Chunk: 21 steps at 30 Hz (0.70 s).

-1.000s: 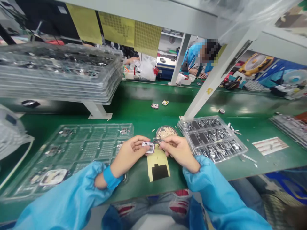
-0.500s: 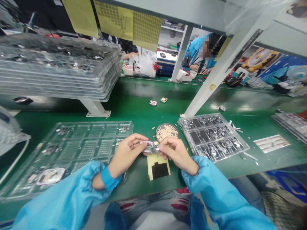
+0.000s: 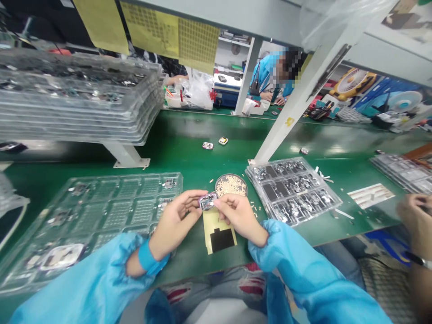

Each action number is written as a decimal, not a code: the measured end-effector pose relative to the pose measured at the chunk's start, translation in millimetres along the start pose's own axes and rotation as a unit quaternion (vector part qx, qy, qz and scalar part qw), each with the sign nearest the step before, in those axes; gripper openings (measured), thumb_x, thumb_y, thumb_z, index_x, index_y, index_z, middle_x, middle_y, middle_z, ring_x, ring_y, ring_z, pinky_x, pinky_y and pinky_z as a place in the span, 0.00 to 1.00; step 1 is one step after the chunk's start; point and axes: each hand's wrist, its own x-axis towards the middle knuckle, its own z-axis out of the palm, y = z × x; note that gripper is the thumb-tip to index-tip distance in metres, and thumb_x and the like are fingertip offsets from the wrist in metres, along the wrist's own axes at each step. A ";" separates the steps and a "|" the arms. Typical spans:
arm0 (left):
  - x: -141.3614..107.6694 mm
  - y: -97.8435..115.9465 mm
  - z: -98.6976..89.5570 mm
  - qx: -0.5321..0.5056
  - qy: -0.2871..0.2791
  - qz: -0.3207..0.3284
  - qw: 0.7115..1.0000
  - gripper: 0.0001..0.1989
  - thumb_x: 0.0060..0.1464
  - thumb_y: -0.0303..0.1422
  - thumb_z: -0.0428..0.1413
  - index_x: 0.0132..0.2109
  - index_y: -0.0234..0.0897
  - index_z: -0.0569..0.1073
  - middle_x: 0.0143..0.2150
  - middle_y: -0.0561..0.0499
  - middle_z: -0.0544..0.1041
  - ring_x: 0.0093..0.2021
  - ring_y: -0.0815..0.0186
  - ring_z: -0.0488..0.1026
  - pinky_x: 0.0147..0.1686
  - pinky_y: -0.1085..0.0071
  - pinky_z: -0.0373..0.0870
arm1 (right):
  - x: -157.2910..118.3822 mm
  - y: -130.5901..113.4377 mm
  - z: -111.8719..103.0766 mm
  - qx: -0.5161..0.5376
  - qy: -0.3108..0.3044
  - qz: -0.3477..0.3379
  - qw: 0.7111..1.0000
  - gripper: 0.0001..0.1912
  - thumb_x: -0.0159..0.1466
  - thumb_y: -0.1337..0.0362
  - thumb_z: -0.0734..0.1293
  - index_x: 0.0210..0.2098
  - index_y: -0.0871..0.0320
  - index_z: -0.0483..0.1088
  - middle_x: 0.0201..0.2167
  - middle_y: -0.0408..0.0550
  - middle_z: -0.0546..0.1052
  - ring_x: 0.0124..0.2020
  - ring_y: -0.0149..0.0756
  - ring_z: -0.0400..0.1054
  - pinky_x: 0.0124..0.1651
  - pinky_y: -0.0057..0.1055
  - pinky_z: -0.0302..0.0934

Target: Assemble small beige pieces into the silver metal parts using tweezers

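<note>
Between my hands is a small rounded device housing [image 3: 207,202] with a purplish rim and electronic parts showing inside. My left hand [image 3: 175,220] grips its left edge between thumb and fingers. My right hand [image 3: 238,213] pinches at its right side, thumb and index finger on the parts there; exactly what they hold is hidden. Below lies a yellow sheet [image 3: 208,231] with a black cut-out piece [image 3: 222,240] on it. Just behind my hands stands a round dish [image 3: 231,185] of tiny pale pieces.
A clear compartment tray [image 3: 124,193] with a few parts lies left; stacked trays [image 3: 293,191] full of parts lie right. Two similar housings [image 3: 208,146] sit further back. A shelf post [image 3: 286,117] rises at right. Another person's hand [image 3: 416,220] is at the right edge.
The housing has tilted so its inside faces me more, and my right hand's fingers have closed in on its edge. Another person's hand has appeared at the right. The view has shifted slightly.
</note>
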 end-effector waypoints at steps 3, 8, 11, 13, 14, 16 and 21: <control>0.1 -1.7 2.6 0.049 0.007 0.011 0.999 0.19 0.55 0.33 0.63 0.53 0.36 0.74 0.50 0.44 0.79 0.47 0.59 0.76 0.47 0.65 0.73 | 0.9 0.5 0.7 0.008 0.008 0.002 1.000 0.23 0.56 0.46 0.73 0.26 0.61 0.71 0.16 0.40 0.70 0.15 0.23 0.58 0.18 0.20 0.51; 1.8 -5.9 4.3 0.108 0.029 0.012 0.994 0.19 0.55 0.35 0.64 0.53 0.38 0.74 0.49 0.44 0.79 0.45 0.58 0.77 0.43 0.64 0.74 | 2.0 2.4 2.5 0.012 0.022 0.001 1.000 0.22 0.56 0.46 0.73 0.26 0.60 0.71 0.15 0.40 0.69 0.15 0.24 0.59 0.18 0.21 0.53; 2.0 -6.7 4.5 0.106 0.032 0.013 0.994 0.19 0.55 0.36 0.64 0.53 0.38 0.75 0.50 0.44 0.80 0.48 0.56 0.77 0.44 0.63 0.74 | 1.8 3.0 2.3 0.007 0.026 0.000 1.000 0.22 0.56 0.46 0.74 0.25 0.60 0.71 0.15 0.40 0.69 0.15 0.24 0.60 0.18 0.21 0.54; 2.4 -6.3 4.7 0.096 0.033 0.012 0.995 0.19 0.54 0.37 0.64 0.52 0.38 0.75 0.50 0.43 0.80 0.48 0.55 0.77 0.43 0.63 0.75 | 1.5 2.3 1.5 0.002 0.024 0.001 1.000 0.22 0.56 0.46 0.74 0.25 0.60 0.70 0.15 0.40 0.70 0.15 0.24 0.59 0.18 0.21 0.54; 2.6 -6.0 4.8 0.090 0.032 0.011 0.995 0.19 0.54 0.37 0.65 0.52 0.37 0.75 0.49 0.43 0.80 0.48 0.55 0.78 0.43 0.63 0.76 | 1.4 1.7 0.9 -0.001 0.020 0.002 1.000 0.22 0.56 0.46 0.74 0.25 0.60 0.70 0.15 0.40 0.70 0.15 0.24 0.59 0.18 0.21 0.54; 3.0 -5.8 4.7 0.079 0.029 0.010 0.996 0.20 0.53 0.38 0.65 0.51 0.37 0.76 0.49 0.42 0.81 0.47 0.55 0.78 0.41 0.64 0.76 | 1.6 0.3 -0.3 -0.005 0.013 0.005 1.000 0.23 0.55 0.45 0.74 0.25 0.60 0.70 0.15 0.40 0.70 0.15 0.24 0.59 0.18 0.21 0.54; 0.6 -7.8 3.4 0.119 0.039 0.019 0.992 0.19 0.54 0.38 0.65 0.52 0.38 0.77 0.48 0.44 0.81 0.44 0.57 0.78 0.40 0.65 0.75 | 3.1 2.0 -2.2 -0.015 0.000 0.006 1.000 0.23 0.57 0.45 0.72 0.26 0.60 0.70 0.15 0.40 0.70 0.14 0.24 0.59 0.18 0.22 0.54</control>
